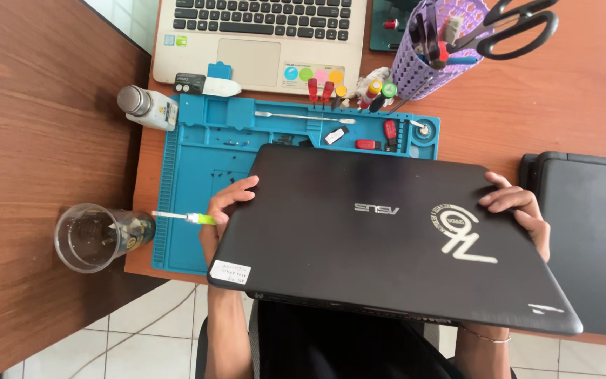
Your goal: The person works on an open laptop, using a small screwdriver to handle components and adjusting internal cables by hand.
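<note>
Both hands, L [222, 210] & R [520, 210], fingers curled over edges of closed black laptop [387, 231], holding it above blue repair mat [198, 168]; next probably needs setting it flat.

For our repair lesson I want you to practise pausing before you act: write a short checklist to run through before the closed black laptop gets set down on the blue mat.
1. Both hands grip the black laptop: left hand on one edge, right hand on the other. Ok.
2. Lid closed. Ok.
3. Laptop level: tilted. Not ok.
4. Blue mat free underneath: a green-handled tool lies on it by the left hand. Not ok.
5. Clear cup away from the mat: it touches the mat's edge. Not ok.
6. Small parts under the laptop: hidden. Cannot tell.
</note>
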